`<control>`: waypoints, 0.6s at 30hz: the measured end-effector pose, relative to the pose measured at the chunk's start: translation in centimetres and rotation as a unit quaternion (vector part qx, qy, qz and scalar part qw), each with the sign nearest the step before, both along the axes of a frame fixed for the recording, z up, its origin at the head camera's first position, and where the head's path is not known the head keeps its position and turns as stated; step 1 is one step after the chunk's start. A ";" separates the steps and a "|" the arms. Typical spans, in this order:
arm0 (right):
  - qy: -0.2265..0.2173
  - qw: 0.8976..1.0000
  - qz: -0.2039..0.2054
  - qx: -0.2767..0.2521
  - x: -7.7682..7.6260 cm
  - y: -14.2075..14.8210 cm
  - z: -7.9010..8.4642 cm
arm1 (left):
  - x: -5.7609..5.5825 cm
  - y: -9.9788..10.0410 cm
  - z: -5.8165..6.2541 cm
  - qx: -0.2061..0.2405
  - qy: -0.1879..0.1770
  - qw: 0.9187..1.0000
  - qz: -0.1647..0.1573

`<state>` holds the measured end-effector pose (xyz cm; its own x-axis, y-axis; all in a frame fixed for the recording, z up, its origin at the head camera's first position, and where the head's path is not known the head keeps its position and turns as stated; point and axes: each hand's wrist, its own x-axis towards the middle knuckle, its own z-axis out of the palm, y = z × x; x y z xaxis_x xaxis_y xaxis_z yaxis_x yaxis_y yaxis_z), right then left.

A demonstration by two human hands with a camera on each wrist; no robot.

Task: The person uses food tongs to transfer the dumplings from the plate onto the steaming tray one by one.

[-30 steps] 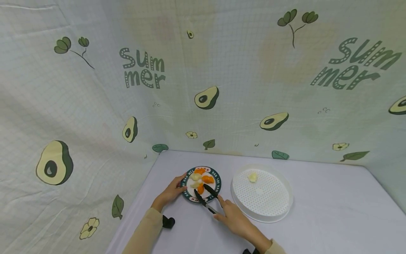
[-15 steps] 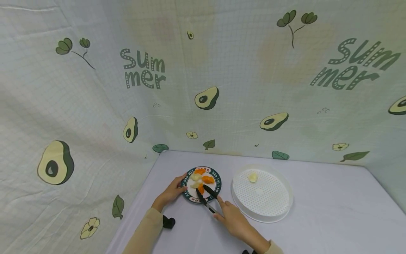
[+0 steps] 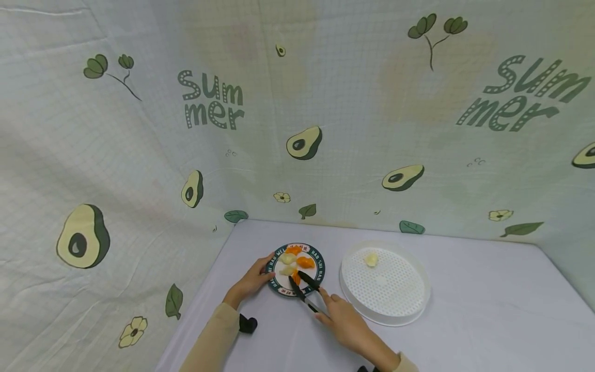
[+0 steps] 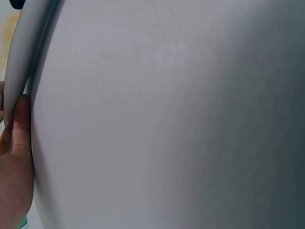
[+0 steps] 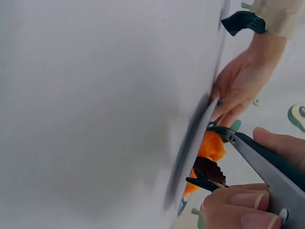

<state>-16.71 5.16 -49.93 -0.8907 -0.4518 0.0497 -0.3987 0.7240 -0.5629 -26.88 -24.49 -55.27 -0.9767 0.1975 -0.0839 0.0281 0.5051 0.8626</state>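
Note:
A round plate with a dark green lettered rim holds several orange and pale yellow dumplings. My left hand grips its left rim; the left wrist view shows the fingers at the plate's edge. From the right, my right hand holds tongs with black tips. Those tips stand on either side of an orange dumpling at the front of the group. In the right wrist view the tongs reach over the plate beside an orange dumpling, which they partly hide.
Right of the plate stands a round white perforated tray with a low rim, bearing one pale yellow dumpling. Both lie on a white-covered table. A printed cloth hangs behind and at the sides.
The tongs' left arm has moved right toward the other, so the tips have closed in on the orange dumpling. My left hand stays at the plate.

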 end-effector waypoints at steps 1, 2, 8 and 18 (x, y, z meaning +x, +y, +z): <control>-0.001 1.000 0.002 -0.002 0.0 0.1 0.2 | 0.0 0.0 0.0 0.001 -0.001 1.000 0.000; 0.000 1.000 0.003 -0.003 0.1 0.2 0.3 | 0.0 0.0 0.0 0.001 -0.001 1.000 0.000; -0.004 1.000 0.003 -0.020 0.2 1.1 1.5 | 0.0 0.0 -0.1 -0.002 -0.003 1.000 0.002; -0.055 0.996 -0.017 -0.074 0.6 3.4 3.4 | 0.1 0.1 0.0 -0.004 -0.009 1.000 0.010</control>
<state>-16.11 8.59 -46.54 -0.9091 -0.4163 0.0155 -0.3061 0.6422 -0.7027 -26.81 -24.36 -55.27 -0.9787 0.1777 -0.1025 0.0028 0.5114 0.8593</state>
